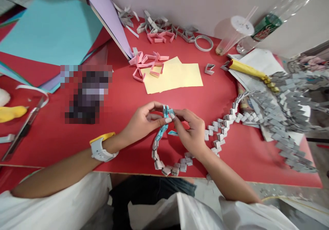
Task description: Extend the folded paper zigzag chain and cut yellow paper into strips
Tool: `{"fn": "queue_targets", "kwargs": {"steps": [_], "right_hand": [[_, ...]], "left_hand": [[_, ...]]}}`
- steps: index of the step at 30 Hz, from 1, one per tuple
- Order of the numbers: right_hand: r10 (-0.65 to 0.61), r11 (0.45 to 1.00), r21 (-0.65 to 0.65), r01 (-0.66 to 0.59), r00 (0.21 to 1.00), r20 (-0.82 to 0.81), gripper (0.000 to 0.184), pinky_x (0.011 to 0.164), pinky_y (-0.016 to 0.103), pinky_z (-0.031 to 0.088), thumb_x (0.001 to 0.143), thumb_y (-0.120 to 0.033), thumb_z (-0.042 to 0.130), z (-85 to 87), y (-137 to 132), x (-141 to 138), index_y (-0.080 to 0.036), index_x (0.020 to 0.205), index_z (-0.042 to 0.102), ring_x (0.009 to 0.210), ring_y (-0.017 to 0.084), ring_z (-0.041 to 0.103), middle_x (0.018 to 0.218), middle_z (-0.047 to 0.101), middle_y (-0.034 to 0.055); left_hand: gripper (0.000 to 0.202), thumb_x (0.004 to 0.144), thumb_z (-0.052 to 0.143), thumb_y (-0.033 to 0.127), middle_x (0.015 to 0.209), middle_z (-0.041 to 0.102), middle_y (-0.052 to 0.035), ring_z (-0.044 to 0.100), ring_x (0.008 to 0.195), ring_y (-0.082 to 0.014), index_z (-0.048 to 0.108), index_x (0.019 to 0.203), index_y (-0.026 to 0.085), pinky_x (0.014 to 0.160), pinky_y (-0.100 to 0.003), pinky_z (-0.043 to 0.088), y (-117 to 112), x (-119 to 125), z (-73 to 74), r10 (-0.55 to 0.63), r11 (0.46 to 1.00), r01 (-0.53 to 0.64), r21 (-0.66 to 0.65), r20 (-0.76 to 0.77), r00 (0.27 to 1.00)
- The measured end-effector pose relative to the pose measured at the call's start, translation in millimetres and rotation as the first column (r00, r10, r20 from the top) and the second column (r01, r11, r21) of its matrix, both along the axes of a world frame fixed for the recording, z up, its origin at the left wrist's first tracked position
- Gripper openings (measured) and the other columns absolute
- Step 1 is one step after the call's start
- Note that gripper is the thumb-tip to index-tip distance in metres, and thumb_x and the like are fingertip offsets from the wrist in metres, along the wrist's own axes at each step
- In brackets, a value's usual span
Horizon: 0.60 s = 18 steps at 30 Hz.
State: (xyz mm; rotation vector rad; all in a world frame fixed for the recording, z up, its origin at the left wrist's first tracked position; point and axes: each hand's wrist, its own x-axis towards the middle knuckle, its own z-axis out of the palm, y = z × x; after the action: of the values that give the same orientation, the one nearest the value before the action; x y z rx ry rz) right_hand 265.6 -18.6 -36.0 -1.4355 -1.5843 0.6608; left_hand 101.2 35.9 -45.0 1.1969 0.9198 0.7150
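Between my two hands is the light-blue end of a folded paper chain. My left hand pinches the chain's blue links between thumb and fingers. From the other side, my right hand grips a small folded blue paper strip at the top of the chain. Another blue strip juts out by the right palm. Below the blue part, the chain turns into grey newsprint links that curve along the table's front edge and pass under my right wrist.
Pink folded strips and yellow paper sheets lie beyond my hands. A grey chain pile fills the right side. A plastic cup and bottle stand at the back. A cutter knife lies at left.
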Motion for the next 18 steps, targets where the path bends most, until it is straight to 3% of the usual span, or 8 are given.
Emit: {"fn": "queue_targets", "kwargs": {"steps": [6, 9, 14, 16, 18], "right_hand": [[0.014, 0.996, -0.086, -0.02, 0.997, -0.07, 0.017, 0.062, 0.025, 0.048, 0.089, -0.017, 0.055, 6.4, -0.7, 1.2, -0.021, 0.091, 0.071, 0.067, 0.013, 0.061, 0.079, 0.07, 0.0021], [0.026, 0.982, -0.181, -0.054, 0.988, -0.154, 0.016, 0.061, 0.025, 0.047, 0.088, -0.02, 0.056, 10.3, 0.4, 3.6, -0.02, 0.091, 0.072, 0.067, 0.013, 0.062, 0.077, 0.07, 0.002], [0.064, 0.939, -0.313, -0.145, 0.964, -0.257, 0.015, 0.062, 0.025, 0.046, 0.084, -0.016, 0.059, 12.9, 4.3, 8.7, -0.019, 0.084, 0.073, 0.066, 0.012, 0.06, 0.073, 0.068, 0.0001], [0.06, 0.921, -0.351, -0.17, 0.951, -0.304, 0.014, 0.062, 0.024, 0.045, 0.083, -0.014, 0.059, 10.9, 5.1, 8.5, -0.017, 0.08, 0.072, 0.065, 0.011, 0.059, 0.072, 0.067, -0.0001], [0.003, 0.92, -0.366, -0.14, 0.936, -0.351, 0.01, 0.06, 0.024, 0.045, 0.083, -0.015, 0.059, 7.9, 5.0, 7.1, -0.017, 0.083, 0.069, 0.062, 0.01, 0.057, 0.069, 0.065, -0.001]], "left_hand": [[0.044, 0.067, 0.081, 0.036, 0.097, 0.071, -0.0047, 0.071, 0.084, -0.0196, 0.066, 0.105, 0.019, 0.074, -0.03, 0.061, -9.6, -3.2, -3.2, 0.058, 0.996, -0.055, 0.073, -0.044, 0.997], [0.042, 0.069, 0.08, 0.034, 0.099, 0.069, -0.0036, 0.07, 0.085, -0.0178, 0.068, 0.107, 0.021, 0.075, -0.028, 0.061, -13.0, -5.2, -4.0, 0.082, 0.976, -0.064, 0.207, -0.077, 0.994], [0.036, 0.077, 0.074, 0.03, 0.097, 0.067, -0.0023, 0.066, 0.08, -0.0132, 0.07, 0.112, 0.025, 0.076, -0.025, 0.059, -11.8, -9.2, 0.2, 0.07, 0.839, 0.065, 0.541, -0.225, 0.972], [0.036, 0.077, 0.074, 0.029, 0.095, 0.067, -0.0025, 0.065, 0.08, -0.0131, 0.07, 0.112, 0.025, 0.074, -0.023, 0.058, -10.4, -9.8, 1.1, 0.073, 0.794, 0.098, 0.6, -0.254, 0.964], [0.036, 0.076, 0.075, 0.029, 0.093, 0.067, -0.0026, 0.065, 0.078, -0.0129, 0.07, 0.111, 0.025, 0.072, -0.023, 0.058, -9.4, -9.2, 0.7, 0.066, 0.795, 0.114, 0.596, -0.273, 0.96]]}}
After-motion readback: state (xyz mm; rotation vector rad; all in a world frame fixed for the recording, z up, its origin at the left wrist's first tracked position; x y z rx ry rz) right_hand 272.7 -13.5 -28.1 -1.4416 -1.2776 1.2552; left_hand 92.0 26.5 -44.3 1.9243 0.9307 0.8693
